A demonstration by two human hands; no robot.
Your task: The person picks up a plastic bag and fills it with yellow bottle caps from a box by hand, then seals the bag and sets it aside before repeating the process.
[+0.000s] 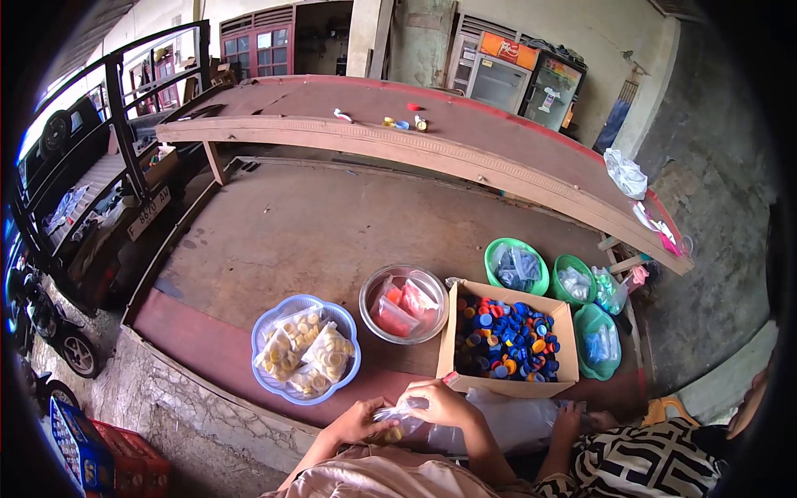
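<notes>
Low at the front edge of the table, my left hand [359, 422] and my right hand [444, 405] are both closed on a clear plastic bag [397, 411], its top gathered between them. Yellowish pieces show through the bag, partly hidden by my fingers. Just beyond my left hand stands a light-blue basket [355, 365] with several clear bags of yellowish ring-like caps [328, 349]. A steel bowl [371, 325] holding bags of red pieces [397, 315] sits farther forward. Beside my right hand is an open cardboard box [498, 386] full of blue, red and orange bottle caps [519, 336].
At my right a co-worker in a patterned sleeve [639, 461] has a hand [568, 422] on clear plastic sheeting [519, 415]. Green baskets [544, 286] with bags stand beyond the box. A raised shelf [374, 137] spans the table's back. Crates [124, 461] stand lower left.
</notes>
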